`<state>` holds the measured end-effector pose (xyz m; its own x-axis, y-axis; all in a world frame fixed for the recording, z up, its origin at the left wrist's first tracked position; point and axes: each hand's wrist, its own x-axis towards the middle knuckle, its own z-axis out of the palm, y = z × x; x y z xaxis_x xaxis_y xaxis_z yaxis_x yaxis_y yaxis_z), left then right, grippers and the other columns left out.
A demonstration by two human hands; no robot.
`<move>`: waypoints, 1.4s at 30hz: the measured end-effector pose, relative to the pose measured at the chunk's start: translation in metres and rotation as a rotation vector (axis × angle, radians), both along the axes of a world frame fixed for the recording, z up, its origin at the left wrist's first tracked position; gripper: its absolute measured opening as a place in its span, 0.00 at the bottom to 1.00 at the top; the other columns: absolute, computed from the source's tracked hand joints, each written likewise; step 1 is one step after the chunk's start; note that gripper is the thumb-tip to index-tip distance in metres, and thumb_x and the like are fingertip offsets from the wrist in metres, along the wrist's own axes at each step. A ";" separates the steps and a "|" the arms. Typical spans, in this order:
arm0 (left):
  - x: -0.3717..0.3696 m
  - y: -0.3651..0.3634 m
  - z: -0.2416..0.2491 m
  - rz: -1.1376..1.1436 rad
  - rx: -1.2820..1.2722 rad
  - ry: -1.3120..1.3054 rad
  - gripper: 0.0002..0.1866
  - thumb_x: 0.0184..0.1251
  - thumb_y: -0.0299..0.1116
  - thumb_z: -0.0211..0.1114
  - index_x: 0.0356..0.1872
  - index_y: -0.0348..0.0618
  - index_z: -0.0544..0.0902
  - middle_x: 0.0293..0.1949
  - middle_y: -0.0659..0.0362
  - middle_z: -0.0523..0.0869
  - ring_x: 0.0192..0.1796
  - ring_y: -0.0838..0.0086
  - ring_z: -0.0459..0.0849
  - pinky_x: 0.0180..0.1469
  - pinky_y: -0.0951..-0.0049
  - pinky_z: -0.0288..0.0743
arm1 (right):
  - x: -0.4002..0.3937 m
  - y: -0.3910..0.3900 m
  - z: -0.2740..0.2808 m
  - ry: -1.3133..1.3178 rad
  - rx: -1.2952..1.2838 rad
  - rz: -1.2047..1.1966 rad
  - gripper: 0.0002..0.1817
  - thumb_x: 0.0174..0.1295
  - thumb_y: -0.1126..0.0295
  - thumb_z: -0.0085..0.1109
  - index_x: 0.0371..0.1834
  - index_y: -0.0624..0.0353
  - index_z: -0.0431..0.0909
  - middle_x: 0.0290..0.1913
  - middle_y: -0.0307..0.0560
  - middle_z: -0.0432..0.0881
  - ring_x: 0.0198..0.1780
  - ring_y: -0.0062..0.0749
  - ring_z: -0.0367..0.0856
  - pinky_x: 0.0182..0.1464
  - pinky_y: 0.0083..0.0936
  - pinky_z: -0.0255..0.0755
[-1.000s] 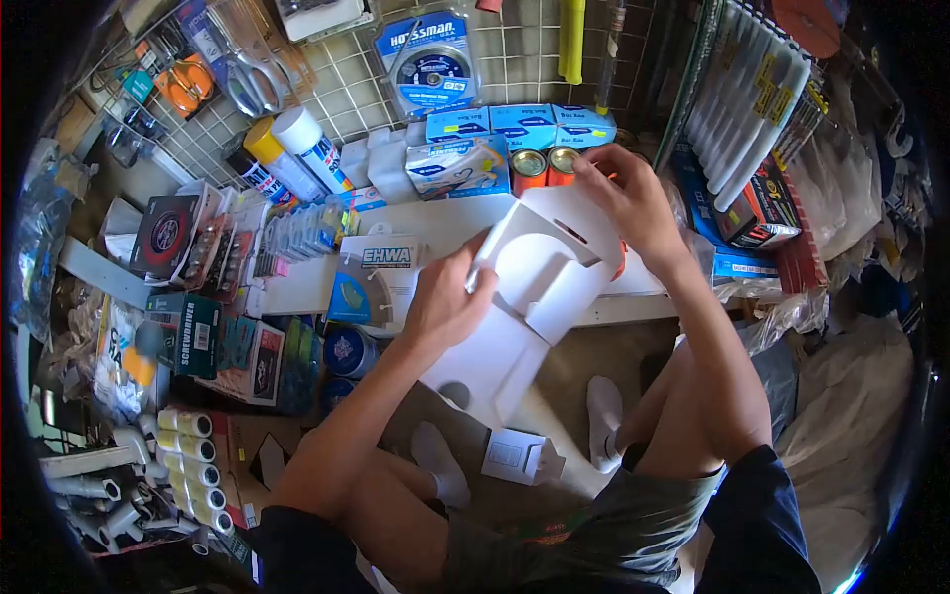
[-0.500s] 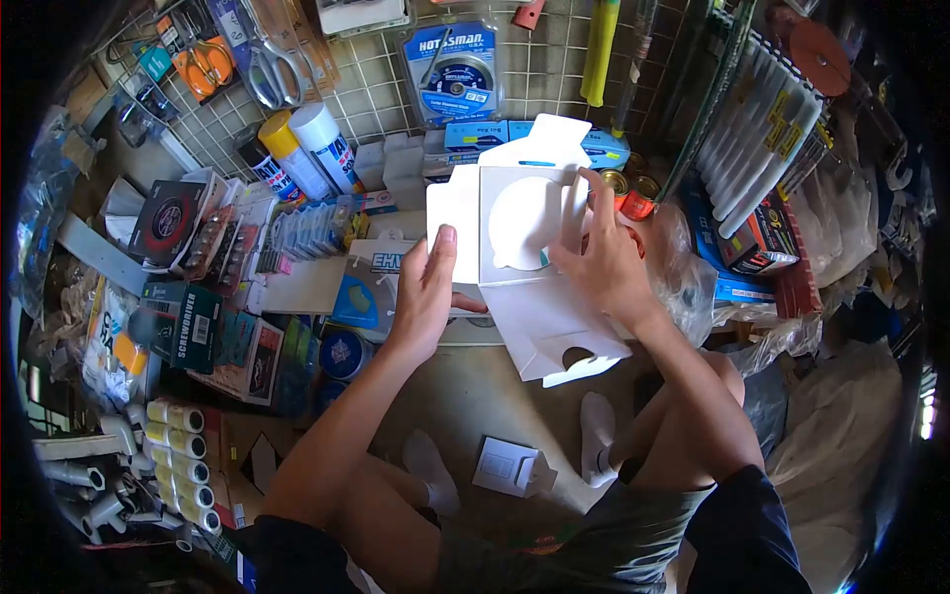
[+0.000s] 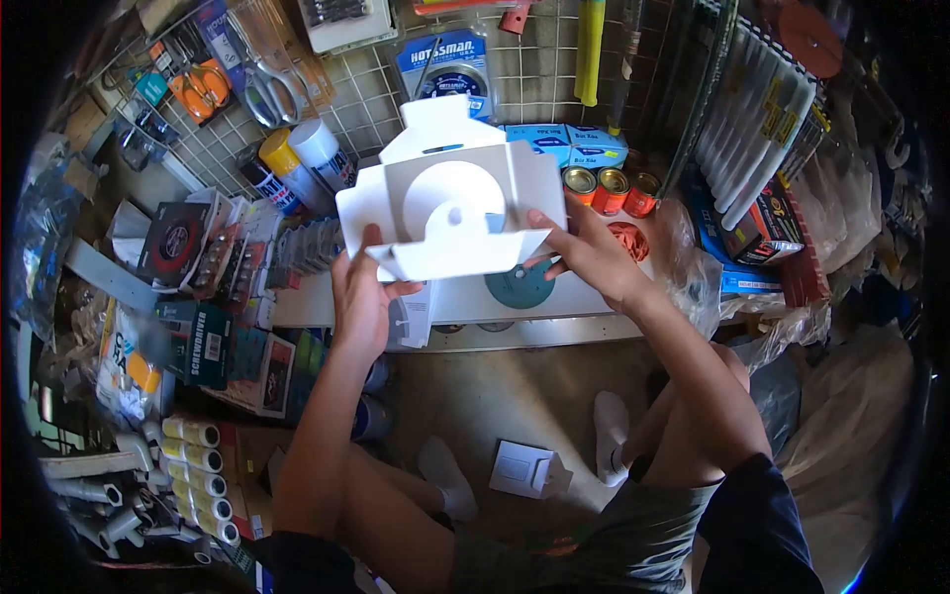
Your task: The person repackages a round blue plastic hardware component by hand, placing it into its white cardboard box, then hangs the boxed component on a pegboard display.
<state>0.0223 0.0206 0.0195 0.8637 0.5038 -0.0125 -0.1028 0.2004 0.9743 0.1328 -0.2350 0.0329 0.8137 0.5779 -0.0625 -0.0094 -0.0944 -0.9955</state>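
Note:
Between my hands is a white cardboard box with its flaps spread apart, held over the white counter. A round white shape shows inside it. My left hand grips the box's lower left side, thumb on the near flap. At the right side my right hand holds the box, its thumb and fingers close around the edge. Beneath the box, partly hidden by it, lies a green disc on the counter, near my right fingertips. A printed sheet or carton shows below the left part of the box.
Red cans and blue boxes stand behind my right hand. Spray cans stand at the back left. A packaged saw blade hangs on the wire grid. On the floor between my feet lies a small white carton.
The box has moved left and tilted, and its near flap now stands raised across the front. My right hand has shifted down the right side. The green disc has come into view.

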 end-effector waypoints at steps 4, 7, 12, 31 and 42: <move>0.000 0.019 -0.007 0.125 0.047 -0.011 0.23 0.84 0.40 0.53 0.71 0.37 0.67 0.63 0.51 0.80 0.52 0.64 0.88 0.35 0.69 0.89 | 0.001 -0.001 -0.005 -0.144 -0.160 0.157 0.47 0.66 0.47 0.69 0.77 0.65 0.58 0.60 0.59 0.82 0.57 0.42 0.85 0.58 0.34 0.81; -0.003 0.026 -0.013 0.192 0.211 -0.048 0.23 0.83 0.47 0.57 0.58 0.33 0.78 0.44 0.51 0.88 0.40 0.70 0.90 0.31 0.70 0.88 | 0.017 0.000 -0.038 -0.554 -0.649 0.216 0.48 0.65 0.49 0.70 0.80 0.60 0.56 0.67 0.62 0.76 0.66 0.54 0.78 0.67 0.43 0.74; -0.014 0.037 -0.011 0.122 0.376 0.000 0.23 0.82 0.50 0.58 0.52 0.34 0.82 0.41 0.56 0.88 0.41 0.76 0.87 0.36 0.74 0.84 | 0.016 0.013 -0.071 -0.849 -0.908 0.230 0.58 0.53 0.43 0.76 0.82 0.56 0.53 0.78 0.61 0.62 0.80 0.61 0.57 0.74 0.61 0.62; -0.010 0.023 -0.009 0.142 0.434 0.069 0.25 0.82 0.54 0.57 0.50 0.37 0.82 0.42 0.58 0.86 0.43 0.77 0.83 0.40 0.72 0.78 | 0.012 0.020 -0.079 -0.769 -0.723 0.081 0.52 0.44 0.55 0.83 0.73 0.57 0.63 0.64 0.61 0.66 0.67 0.57 0.72 0.66 0.48 0.69; -0.005 0.028 -0.020 0.065 0.442 0.021 0.24 0.82 0.51 0.58 0.49 0.35 0.83 0.38 0.60 0.87 0.37 0.80 0.84 0.35 0.77 0.78 | 0.034 -0.030 -0.035 -0.432 -0.261 -0.033 0.19 0.65 0.66 0.69 0.55 0.65 0.81 0.52 0.55 0.87 0.53 0.43 0.87 0.56 0.33 0.79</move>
<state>0.0169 0.0484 -0.0004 0.8318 0.5180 0.1995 -0.0809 -0.2424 0.9668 0.1665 -0.2650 -0.0021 0.8146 0.5616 0.1451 0.3911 -0.3470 -0.8524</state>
